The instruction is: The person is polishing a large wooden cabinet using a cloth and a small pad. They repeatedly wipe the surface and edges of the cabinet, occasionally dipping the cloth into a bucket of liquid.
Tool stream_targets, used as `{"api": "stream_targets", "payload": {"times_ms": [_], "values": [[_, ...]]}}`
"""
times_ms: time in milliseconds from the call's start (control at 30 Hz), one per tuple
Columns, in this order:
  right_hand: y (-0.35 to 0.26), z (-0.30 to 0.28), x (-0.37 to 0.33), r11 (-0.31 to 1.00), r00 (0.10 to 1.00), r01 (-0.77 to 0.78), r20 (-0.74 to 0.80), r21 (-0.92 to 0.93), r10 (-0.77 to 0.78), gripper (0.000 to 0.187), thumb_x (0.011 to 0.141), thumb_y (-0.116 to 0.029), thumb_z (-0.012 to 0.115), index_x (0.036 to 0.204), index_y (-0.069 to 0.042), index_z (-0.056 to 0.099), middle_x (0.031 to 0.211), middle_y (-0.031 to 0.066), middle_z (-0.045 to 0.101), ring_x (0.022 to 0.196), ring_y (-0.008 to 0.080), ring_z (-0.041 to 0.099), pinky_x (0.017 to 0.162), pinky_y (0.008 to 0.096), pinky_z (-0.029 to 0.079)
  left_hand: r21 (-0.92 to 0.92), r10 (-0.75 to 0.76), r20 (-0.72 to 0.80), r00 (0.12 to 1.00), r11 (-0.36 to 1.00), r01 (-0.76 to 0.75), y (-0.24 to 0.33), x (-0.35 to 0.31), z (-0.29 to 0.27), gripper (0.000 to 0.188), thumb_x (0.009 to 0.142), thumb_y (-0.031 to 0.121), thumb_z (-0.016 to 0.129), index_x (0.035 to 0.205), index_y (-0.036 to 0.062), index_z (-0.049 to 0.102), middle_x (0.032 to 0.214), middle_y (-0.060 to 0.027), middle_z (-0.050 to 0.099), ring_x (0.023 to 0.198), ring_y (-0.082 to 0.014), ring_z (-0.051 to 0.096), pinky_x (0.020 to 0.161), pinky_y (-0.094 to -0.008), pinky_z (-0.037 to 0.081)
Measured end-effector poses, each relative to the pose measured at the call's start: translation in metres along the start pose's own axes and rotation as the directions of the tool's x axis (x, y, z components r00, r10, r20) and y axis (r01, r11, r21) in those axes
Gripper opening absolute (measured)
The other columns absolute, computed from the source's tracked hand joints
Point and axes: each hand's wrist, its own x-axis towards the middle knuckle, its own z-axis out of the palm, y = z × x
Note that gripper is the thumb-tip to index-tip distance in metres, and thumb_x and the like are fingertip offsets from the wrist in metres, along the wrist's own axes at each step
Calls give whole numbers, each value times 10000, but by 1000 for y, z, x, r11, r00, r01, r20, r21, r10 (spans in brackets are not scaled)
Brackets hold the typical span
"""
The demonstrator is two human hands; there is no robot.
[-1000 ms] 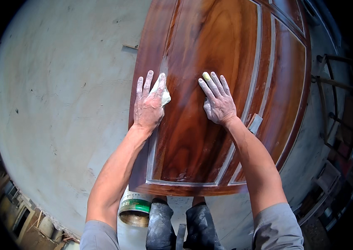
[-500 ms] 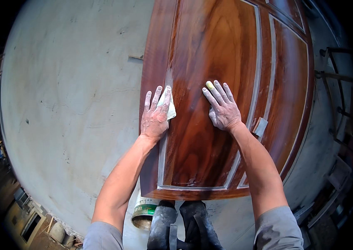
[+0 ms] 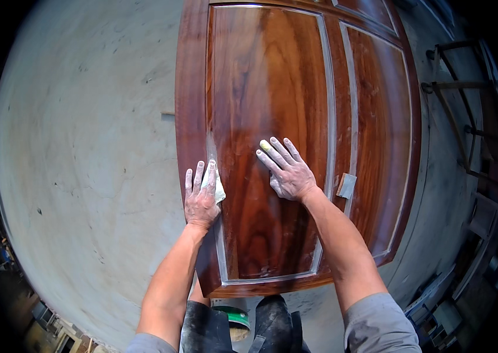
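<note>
A glossy reddish-brown wooden door (image 3: 266, 229) with raised panels lies before me, whitish dust lining its mouldings. My left hand (image 3: 201, 203), dusty, presses a folded, pale green piece of sandpaper (image 3: 219, 189) onto the left moulding of the large panel. Part of the sandpaper is hidden under the fingers. On the middle of that panel rests my right hand (image 3: 290, 176), open and holding nothing. Its fingers are outstretched and whitened, with a yellow-green patch on the index finger. Right of it, a small grey-faced block (image 3: 347, 186) sits on the moulding between the panels.
Below the door's near end, a white and green bucket (image 3: 238, 317) stands beside my legs. A small wooden piece (image 3: 168, 113) sticks out past the door's left edge. Pale concrete floor (image 3: 90, 176) spreads to the left, and a dark metal frame (image 3: 458, 86) stands at the right.
My left hand has slid nearer along the moulding with the sandpaper. The right hand stays flat on the panel. The view has shifted, so the door sits further left and shows more of its far end.
</note>
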Motion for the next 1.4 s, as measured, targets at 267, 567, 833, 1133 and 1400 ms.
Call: {"api": "stream_targets", "payload": {"times_ms": [267, 567, 833, 1133, 1400], "values": [[-12, -5, -2, 991, 988, -136, 71, -18, 137, 783, 843, -169, 607, 1608, -174, 441, 1714, 73, 343, 1606, 285, 264, 1341, 515, 159, -25, 25, 51, 998, 999, -24, -3, -1, 2, 885, 791, 56, 690, 1615, 17, 369, 1665, -140, 420, 1584, -339, 317, 1303, -601, 201], [-117, 52, 20, 370, 354, -929, -311, -8, 882, 708, 983, -190, 467, 1668, -96, 312, 1747, 141, 259, 1620, 368, 202, 1315, 567, 112, -111, 35, 124, 992, 994, -21, -4, -4, 2, 856, 827, 43, 664, 1614, -27, 336, 1693, -174, 362, 1609, -350, 253, 1309, -590, 146], [-113, 50, 20, 386, 366, -923, -316, 0, 875, 712, 961, -202, 460, 1653, -84, 345, 1743, 149, 266, 1625, 351, 196, 1320, 561, 104, -195, 47, 109, 993, 981, -25, -8, 2, -1, 828, 842, 30, 624, 1618, -27, 341, 1693, -166, 363, 1598, -323, 288, 1311, -537, 205], [-116, 42, 24, 390, 372, -921, -273, 12, 887, 726, 941, -203, 452, 1646, -61, 351, 1738, 175, 266, 1624, 372, 190, 1322, 576, 85, -107, 177, -83, 981, 977, -185, -77, 168, -9, 783, 904, 18, 591, 1626, -49, 296, 1705, -167, 339, 1598, -349, 273, 1317, -520, 195], [-116, 34, 25, 395, 383, -919, -220, 11, 897, 733, 933, -176, 447, 1640, -18, 337, 1732, 211, 253, 1620, 404, 178, 1316, 587, 84, 16, 117, -45, 992, 993, -116, -93, 217, -17, 857, 844, 81, 641, 1627, -34, 313, 1699, -158, 361, 1584, -359, 305, 1313, -547, 186]]}}
